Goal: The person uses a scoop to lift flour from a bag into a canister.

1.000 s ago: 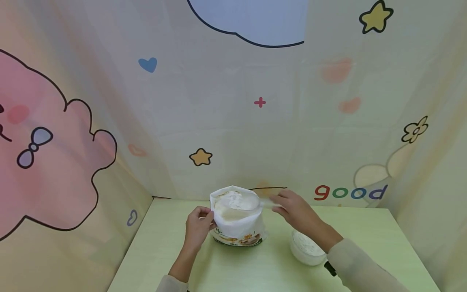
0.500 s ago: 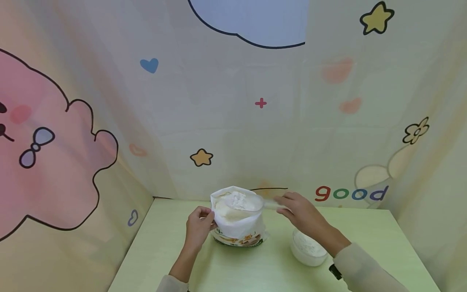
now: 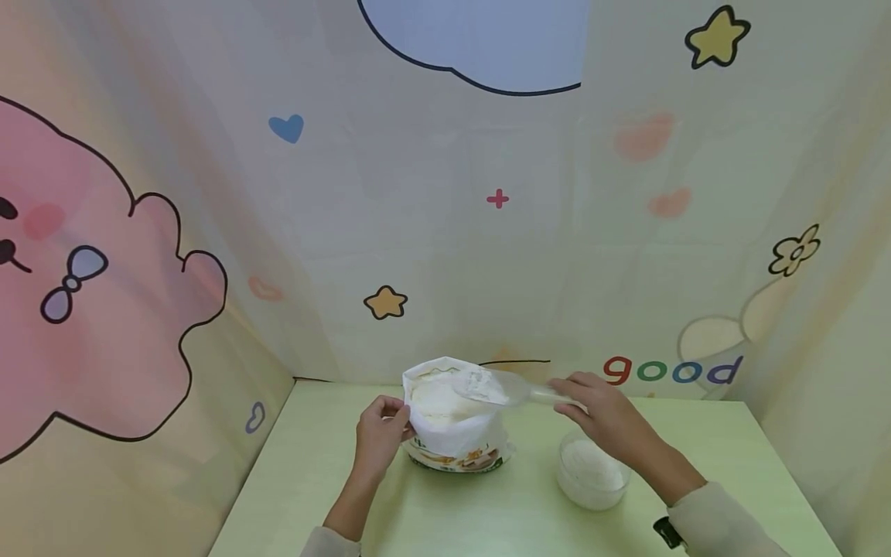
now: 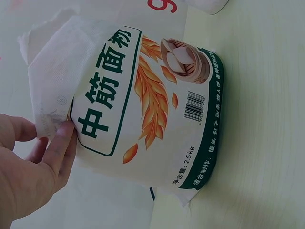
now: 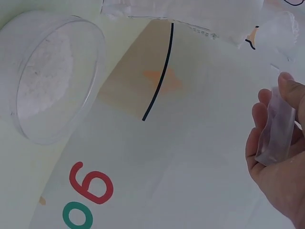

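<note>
1. The pale backdrop [image 3: 543,263] fills most of the head view, printed with a pink cartoon figure, stars, hearts and the word "good".
2. The light green bench [image 3: 431,518] runs to the foot of the backdrop and carries the bag and the bowl.
3. The flour bag [image 3: 455,439] stands upright on the bench near the backdrop, its mouth spread wide and white powder [image 3: 435,400] visible inside. The left wrist view shows orange wheat ears, a steamer of buns, a barcode, "2.5kg" and green Chinese lettering on its side.
4. The clear round bowl [image 3: 593,495] sits to the right of the bag, apart from it and nearer the person, with more white powder in it.
5. The left grip [image 3: 379,437] pinches the left edge of the bag's mouth between thumb and fingers.
6. The right grip [image 3: 605,406] holds the scoop's handle, thumb on one side and curled fingers on the other, behind and above the bowl.
7. The translucent scoop [image 3: 517,389] reaches across the bag's right rim, bearing a small heap of powder toward its tip; whether it touches the rim cannot be told.
8. A small dark object [image 3: 668,532] shows at the right sleeve's cuff.
</note>
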A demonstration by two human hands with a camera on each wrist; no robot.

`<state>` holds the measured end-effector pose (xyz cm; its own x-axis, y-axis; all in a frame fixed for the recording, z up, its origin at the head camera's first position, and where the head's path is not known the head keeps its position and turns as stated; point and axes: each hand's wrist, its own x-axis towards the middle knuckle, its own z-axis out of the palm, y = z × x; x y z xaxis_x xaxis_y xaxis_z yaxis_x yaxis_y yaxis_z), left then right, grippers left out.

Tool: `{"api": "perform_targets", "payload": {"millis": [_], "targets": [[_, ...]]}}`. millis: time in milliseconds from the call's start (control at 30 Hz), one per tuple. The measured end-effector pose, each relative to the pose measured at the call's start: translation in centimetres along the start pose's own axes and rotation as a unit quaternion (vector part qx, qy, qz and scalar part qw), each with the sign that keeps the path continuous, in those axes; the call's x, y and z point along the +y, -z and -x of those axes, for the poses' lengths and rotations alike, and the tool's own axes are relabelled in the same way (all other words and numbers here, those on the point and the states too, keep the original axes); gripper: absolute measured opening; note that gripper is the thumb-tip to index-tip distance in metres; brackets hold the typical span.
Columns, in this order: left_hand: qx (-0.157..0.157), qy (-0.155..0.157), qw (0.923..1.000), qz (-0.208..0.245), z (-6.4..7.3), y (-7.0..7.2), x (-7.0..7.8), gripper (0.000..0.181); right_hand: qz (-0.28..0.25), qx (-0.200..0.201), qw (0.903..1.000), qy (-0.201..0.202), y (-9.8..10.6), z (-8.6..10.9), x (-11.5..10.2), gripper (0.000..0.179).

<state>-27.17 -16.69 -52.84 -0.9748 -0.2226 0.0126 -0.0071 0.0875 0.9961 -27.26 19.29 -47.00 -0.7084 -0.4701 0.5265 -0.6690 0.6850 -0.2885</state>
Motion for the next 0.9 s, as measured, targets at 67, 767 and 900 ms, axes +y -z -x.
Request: {"api": "perform_targets", "payload": {"millis": [67,767,900], "targets": [[0.001,-0.001,1.0,0.0,0.0,0.0,0.0,0.014,0.0,0.016,0.9998,0.014,0.4,0.5,0.3,0.039],[0.004,0.009,0.9998,-0.018,0.4,-0.1,0.8,0.016,0.032,0.057,0.9978,-0.005,3.5,5.6,1.6,0.044],[0.002,0.008,0.9999,-0.015,0.3,-0.1,0.7,0.015,0.033,0.065,0.9972,-0.016,3.9,6.9,2.0,0.046]]}}
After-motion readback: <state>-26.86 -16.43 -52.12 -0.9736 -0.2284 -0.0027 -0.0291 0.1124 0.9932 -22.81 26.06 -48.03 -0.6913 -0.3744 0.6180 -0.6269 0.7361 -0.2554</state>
